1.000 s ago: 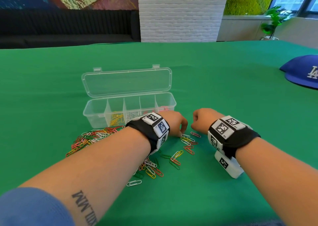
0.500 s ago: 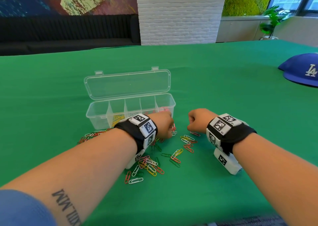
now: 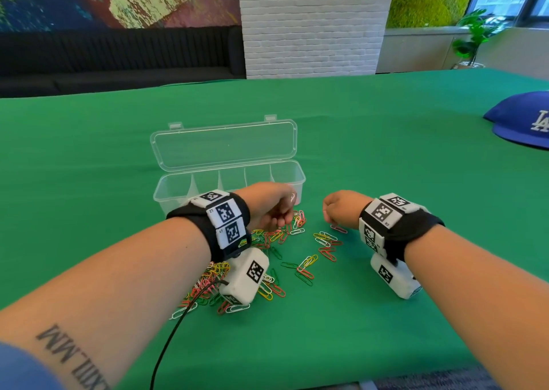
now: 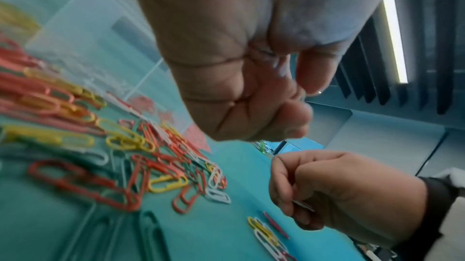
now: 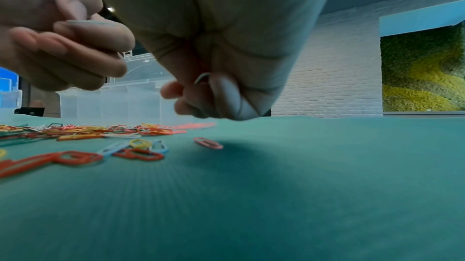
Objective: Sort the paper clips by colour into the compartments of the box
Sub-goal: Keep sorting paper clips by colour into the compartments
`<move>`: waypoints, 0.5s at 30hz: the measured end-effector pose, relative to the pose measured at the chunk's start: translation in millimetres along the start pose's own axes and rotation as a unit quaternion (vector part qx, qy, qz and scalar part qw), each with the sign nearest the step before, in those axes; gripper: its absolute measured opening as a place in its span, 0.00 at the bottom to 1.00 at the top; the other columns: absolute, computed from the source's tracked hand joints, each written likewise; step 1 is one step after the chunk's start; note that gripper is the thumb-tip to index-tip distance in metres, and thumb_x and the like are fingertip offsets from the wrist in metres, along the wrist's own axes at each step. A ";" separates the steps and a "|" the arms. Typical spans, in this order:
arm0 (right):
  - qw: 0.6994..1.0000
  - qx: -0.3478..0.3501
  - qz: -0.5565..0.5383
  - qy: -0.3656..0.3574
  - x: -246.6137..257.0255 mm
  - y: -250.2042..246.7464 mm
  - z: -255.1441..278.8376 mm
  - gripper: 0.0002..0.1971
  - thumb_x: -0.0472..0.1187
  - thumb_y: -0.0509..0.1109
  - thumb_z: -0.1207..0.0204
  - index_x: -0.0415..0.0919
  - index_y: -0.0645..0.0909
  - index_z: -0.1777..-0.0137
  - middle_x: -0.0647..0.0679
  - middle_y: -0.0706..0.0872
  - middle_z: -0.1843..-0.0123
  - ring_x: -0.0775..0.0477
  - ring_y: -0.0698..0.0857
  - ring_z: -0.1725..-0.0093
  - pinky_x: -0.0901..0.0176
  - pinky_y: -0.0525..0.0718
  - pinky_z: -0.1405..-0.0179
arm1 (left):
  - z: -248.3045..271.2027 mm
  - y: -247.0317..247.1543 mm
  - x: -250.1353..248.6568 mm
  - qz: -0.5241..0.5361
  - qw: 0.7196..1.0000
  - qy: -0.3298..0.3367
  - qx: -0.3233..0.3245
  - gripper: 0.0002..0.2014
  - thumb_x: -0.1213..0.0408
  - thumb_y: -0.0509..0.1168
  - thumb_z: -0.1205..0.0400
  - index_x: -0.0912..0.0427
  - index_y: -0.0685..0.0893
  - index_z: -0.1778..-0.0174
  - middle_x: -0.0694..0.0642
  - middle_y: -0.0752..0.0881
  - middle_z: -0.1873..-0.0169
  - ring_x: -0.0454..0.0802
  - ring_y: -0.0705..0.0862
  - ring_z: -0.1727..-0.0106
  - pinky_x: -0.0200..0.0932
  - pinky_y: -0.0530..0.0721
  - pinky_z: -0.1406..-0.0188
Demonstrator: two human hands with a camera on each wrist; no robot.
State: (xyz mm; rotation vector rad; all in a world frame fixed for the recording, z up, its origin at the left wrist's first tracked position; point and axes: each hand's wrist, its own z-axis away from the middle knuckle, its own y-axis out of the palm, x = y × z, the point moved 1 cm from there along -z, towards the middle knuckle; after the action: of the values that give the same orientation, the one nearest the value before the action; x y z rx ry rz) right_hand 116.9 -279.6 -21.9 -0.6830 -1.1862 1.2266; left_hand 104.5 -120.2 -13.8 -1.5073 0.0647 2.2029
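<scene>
Both hands curl into loose fists – left hand (image 3: 271, 208) over the clips (image 3: 276, 236) at the box's (image 3: 292, 178) 6 o'clock, right hand (image 3: 341, 209) pinching a pale clip (image 5: 202, 78); mid-pick, next comes matching its compartment

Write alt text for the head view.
Two hands, left hand and right hand, hover with curled fingers over scattered coloured paper clips on a green table, before an open clear box. A blue cap lies far right.
</scene>
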 end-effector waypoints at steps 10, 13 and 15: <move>0.999 0.024 0.042 -0.023 -2.4 4.8 4.1 0.03 0.41 0.66 0.25 0.45 0.78 0.59 0.51 0.80 0.63 0.51 0.77 0.63 0.65 0.75 0.66 | 8.9 -6.2 -1.2 0.256 0.959 0.047 0.112 0.16 0.64 0.50 0.29 0.62 0.69 0.84 0.58 0.74 0.81 0.45 0.70 0.85 0.27 0.66 0.90; 0.998 0.030 0.057 -0.018 -3.6 5.5 3.7 0.04 0.41 0.70 0.26 0.46 0.78 0.61 0.53 0.80 0.63 0.53 0.77 0.62 0.69 0.73 0.70 | 10.5 -7.2 -4.5 0.261 0.959 0.055 0.092 0.11 0.69 0.51 0.32 0.61 0.68 0.80 0.57 0.74 0.81 0.43 0.69 0.85 0.26 0.65 0.92; 0.997 0.032 0.061 -0.018 -4.6 5.6 2.9 0.08 0.42 0.72 0.27 0.48 0.76 0.65 0.55 0.79 0.66 0.54 0.77 0.64 0.69 0.73 0.71 | 11.9 -7.3 -6.7 0.265 0.958 0.061 0.092 0.03 0.71 0.51 0.36 0.62 0.68 0.75 0.57 0.74 0.81 0.44 0.69 0.85 0.25 0.64 0.92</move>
State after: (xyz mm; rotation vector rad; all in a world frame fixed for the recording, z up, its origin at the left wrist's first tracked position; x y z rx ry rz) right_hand 112.7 -283.1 -27.5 -0.6961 -1.1424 1.3785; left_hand 99.0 -112.5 -1.5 -1.6548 0.7728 2.4060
